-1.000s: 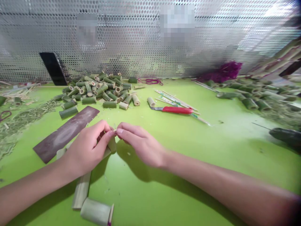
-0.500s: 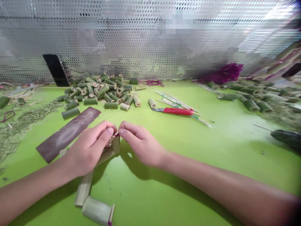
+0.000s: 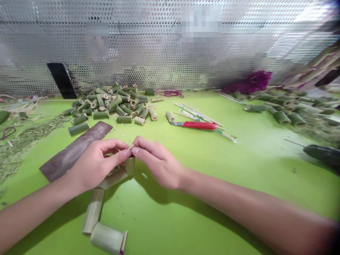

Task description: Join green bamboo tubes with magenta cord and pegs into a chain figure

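My left hand (image 3: 99,161) and my right hand (image 3: 158,161) meet fingertip to fingertip, pinching a short pale bamboo sliver (image 3: 131,147). Right below their fingers stands a short bamboo tube (image 3: 129,166), tilted, at the end of a row of peeled bamboo tubes. Another tube (image 3: 114,178) lies partly under my left hand. Nearer to me are a third tube (image 3: 92,211) and a thicker one (image 3: 107,238), which has a flat sliver and a bit of purple string at its end. Any string between my fingertips is largely hidden.
Brown sandpaper (image 3: 77,150) lies left of my hands. Behind it are a heap of green bamboo pieces (image 3: 114,102) and a standing phone (image 3: 62,80). A red-handled knife (image 3: 199,125) lies by thin sticks (image 3: 196,113). At right is a dark-handled pointed tool (image 3: 321,156).
My left fingers have opened into a looser arch and shifted to the sliver, which now shows between both hands' fingertips. The purple string seen there before is mostly hidden.
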A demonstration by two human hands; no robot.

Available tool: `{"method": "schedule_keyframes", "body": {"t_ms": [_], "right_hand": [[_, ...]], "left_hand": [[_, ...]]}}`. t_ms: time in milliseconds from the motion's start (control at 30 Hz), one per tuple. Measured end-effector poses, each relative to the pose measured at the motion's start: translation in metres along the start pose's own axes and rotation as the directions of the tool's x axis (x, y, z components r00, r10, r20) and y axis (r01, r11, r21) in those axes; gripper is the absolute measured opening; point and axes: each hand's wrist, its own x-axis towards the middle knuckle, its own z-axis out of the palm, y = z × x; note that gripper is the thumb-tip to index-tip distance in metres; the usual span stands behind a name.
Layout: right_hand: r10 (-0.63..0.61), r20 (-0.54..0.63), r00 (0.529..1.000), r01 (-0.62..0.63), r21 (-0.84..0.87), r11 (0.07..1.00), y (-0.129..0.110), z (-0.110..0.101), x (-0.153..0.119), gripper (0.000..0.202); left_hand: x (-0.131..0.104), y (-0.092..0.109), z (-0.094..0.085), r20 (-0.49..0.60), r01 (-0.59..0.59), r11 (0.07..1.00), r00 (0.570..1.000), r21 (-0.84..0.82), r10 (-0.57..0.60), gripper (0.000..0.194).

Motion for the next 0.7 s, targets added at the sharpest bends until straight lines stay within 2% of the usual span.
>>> {"method": "schedule_keyframes", "body": {"t_ms": [167,300,467,567,700], "right_hand": [[-0.055,-0.010,0.998,0.054,-0.104,0.993,0.001,-0.001,-0.001,0.023],[-0.094,0.001,0.996,0.093,-0.150,0.984,0.001,0.000,-0.001,0.022],[-0.111,0.010,0.994,0.111,-0.115,0.987,0.004,0.000,-0.002,0.023],[-0.118,0.000,0.993,0.117,-0.090,0.989,0.005,-0.001,-0.002,0.022],[-0.155,0.029,0.987,0.158,-0.141,0.977,0.005,-0.003,-0.002,0.019]], "left_hand": [[0.000,-0.002,0.002,-0.055,0.154,0.956,0.983,-0.248,-0.173,0.030],[0.000,-0.008,0.002,-0.038,0.186,0.939,0.978,-0.291,-0.205,0.037],[0.001,-0.010,0.001,0.001,0.154,0.972,0.988,-0.177,-0.156,0.038],[0.000,-0.007,0.001,0.004,0.119,0.992,0.993,-0.040,-0.119,0.037],[-0.003,-0.003,-0.001,-0.008,0.051,0.987,0.999,0.154,-0.050,0.036]]}}
